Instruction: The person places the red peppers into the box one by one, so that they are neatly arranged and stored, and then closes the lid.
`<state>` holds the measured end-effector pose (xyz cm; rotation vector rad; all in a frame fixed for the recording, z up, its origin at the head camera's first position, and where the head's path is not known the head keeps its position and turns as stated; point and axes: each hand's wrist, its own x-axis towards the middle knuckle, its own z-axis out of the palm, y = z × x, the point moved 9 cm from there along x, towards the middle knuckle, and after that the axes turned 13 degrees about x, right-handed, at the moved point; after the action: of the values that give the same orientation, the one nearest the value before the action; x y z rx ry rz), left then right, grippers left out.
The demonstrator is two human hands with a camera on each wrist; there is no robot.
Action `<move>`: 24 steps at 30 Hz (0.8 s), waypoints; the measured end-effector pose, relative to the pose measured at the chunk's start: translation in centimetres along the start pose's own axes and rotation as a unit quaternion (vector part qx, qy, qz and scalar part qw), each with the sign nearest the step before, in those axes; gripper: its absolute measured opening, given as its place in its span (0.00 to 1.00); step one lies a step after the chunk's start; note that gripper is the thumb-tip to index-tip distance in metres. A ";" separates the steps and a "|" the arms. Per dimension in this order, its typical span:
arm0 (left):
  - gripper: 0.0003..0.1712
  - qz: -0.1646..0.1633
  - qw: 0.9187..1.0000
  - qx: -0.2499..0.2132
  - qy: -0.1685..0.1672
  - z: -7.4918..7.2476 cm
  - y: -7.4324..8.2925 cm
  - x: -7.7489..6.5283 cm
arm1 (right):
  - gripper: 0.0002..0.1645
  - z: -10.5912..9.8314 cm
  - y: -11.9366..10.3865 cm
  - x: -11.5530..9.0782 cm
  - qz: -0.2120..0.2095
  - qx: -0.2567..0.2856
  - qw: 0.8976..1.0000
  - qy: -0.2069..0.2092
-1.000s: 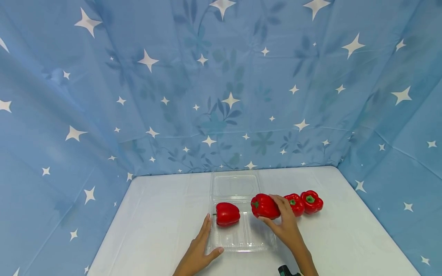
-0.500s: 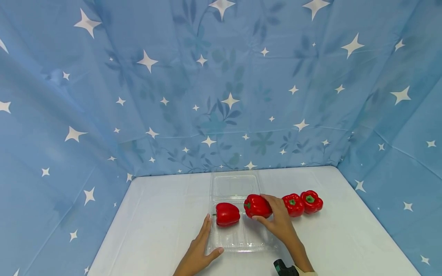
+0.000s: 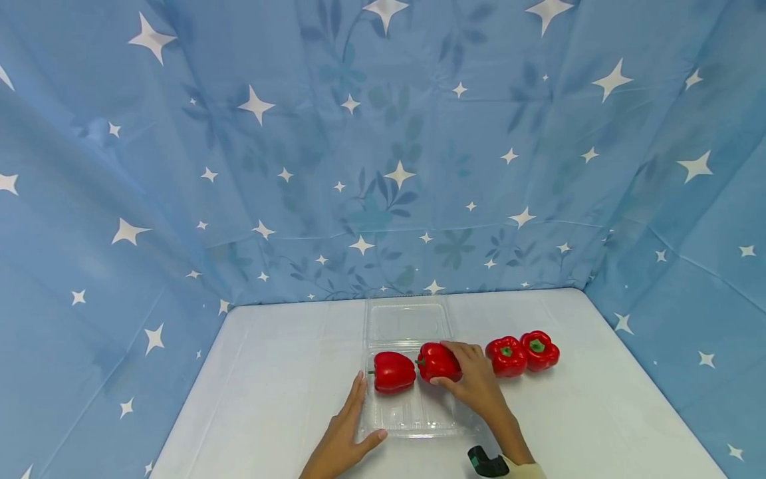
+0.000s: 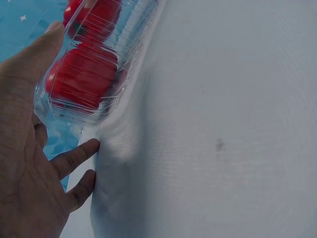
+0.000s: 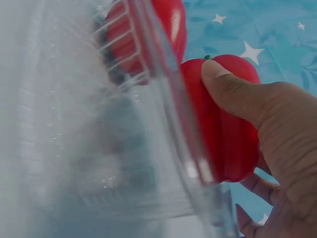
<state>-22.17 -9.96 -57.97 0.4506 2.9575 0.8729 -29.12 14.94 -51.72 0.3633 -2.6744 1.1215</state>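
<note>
A clear plastic clamshell container [image 3: 413,419] lies on the table with its lid laid back. On its left side rests a red bell pepper [image 3: 393,372], stem to the left. My right hand [image 3: 479,384] grips a second red bell pepper [image 3: 439,362] from its right side, over the container's right half; in the right wrist view the thumb presses on that pepper [image 5: 228,124] beside the container wall [image 5: 178,124]. Whether it touches the container floor I cannot tell. My left hand [image 3: 344,436], fingers straight and thumb spread, rests against the container's left front corner.
Two more red bell peppers, one nearer [image 3: 507,357] and one farther right [image 3: 540,351], sit touching on the white table [image 3: 598,412]. A blue curtain with stars [image 3: 383,166] stands behind the table and along its sides.
My right hand has carried its bell pepper leftward and slightly down, from the container's right edge to beside the first pepper. The left hand stays where it was.
</note>
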 end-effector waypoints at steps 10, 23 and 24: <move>0.56 0.000 1.000 -0.001 0.005 -0.1 0.0 0.0 | 0.49 0.5 0.1 0.1 -0.004 -0.016 1.000 -0.006; 0.56 0.005 1.000 0.000 0.008 0.0 0.0 0.0 | 0.50 1.0 0.1 0.1 0.006 -0.045 0.999 -0.026; 0.56 0.004 1.000 -0.002 0.008 0.0 0.0 0.0 | 0.50 1.1 0.1 0.1 0.005 -0.046 0.999 -0.025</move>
<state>-22.21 -9.95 -57.96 0.4590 2.9703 0.8878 -29.35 14.22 -52.48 0.3659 -2.7637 1.0000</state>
